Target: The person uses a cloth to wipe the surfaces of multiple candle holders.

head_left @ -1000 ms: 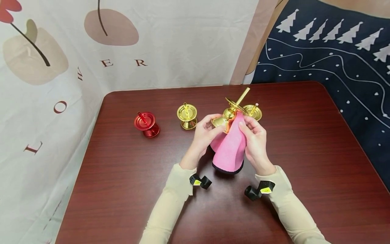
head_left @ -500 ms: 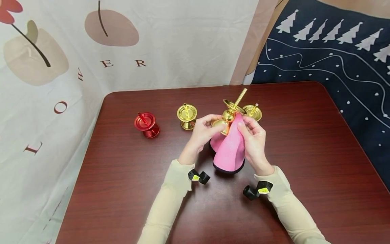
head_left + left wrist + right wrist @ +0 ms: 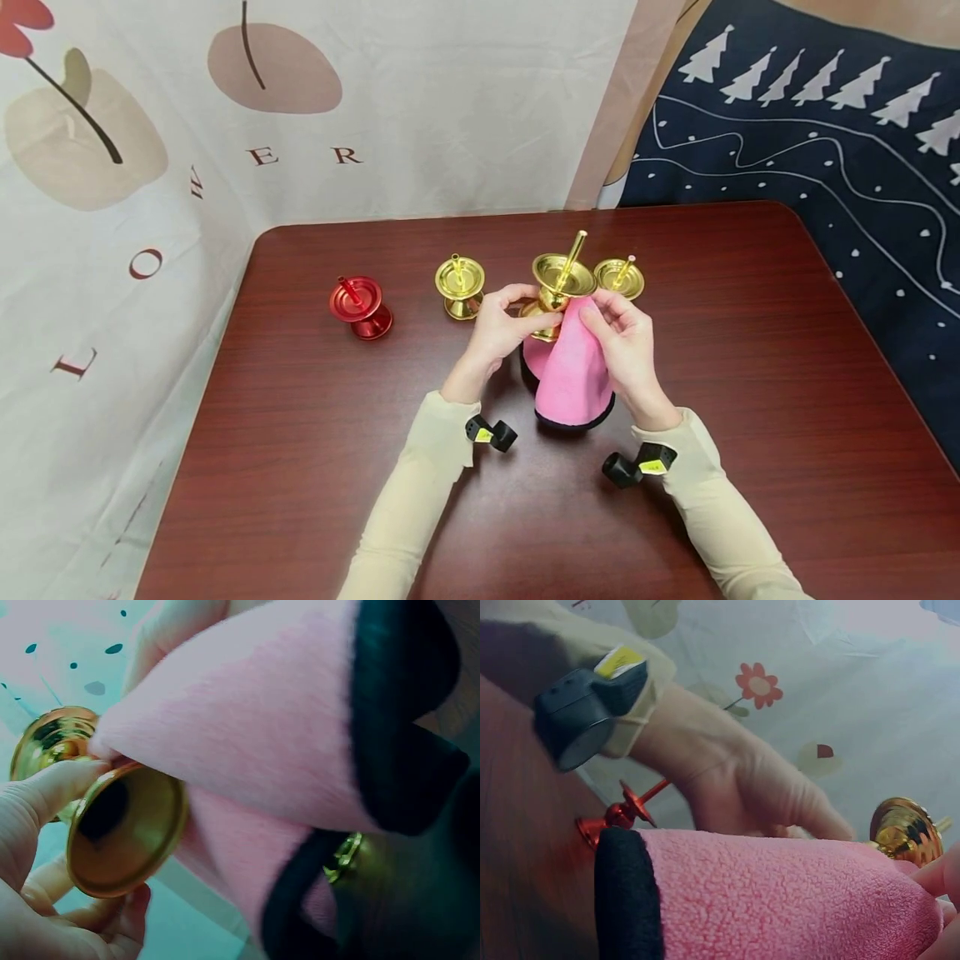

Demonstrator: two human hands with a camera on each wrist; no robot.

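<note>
Near the middle of the table, my left hand [image 3: 495, 333] grips a gold candle holder [image 3: 564, 275] by its flared base, thumb and fingers on the rim. The holder is lifted, its dish and thin central rod upward and leaning slightly right. My right hand [image 3: 628, 342] pinches a pink fleece cloth [image 3: 573, 367] with a black edge against the holder's stem, just under the dish. Below the hands the cloth hangs in folds. In the left wrist view the hollow underside of the base [image 3: 131, 829] faces the camera. The cloth hides part of the stem.
A second gold candle holder [image 3: 461, 279] stands left of my hands, and a red one [image 3: 358, 300] farther left. Another gold holder [image 3: 621, 279] stands just behind the right hand, partly covered. Fabric backdrops [image 3: 450, 100] rise behind the dark wooden table [image 3: 300, 467].
The held candle holder has turned from a strong rightward tilt to nearly upright, its dish now facing up. The cloth's lower end has shifted slightly right; both hands keep their hold.
</note>
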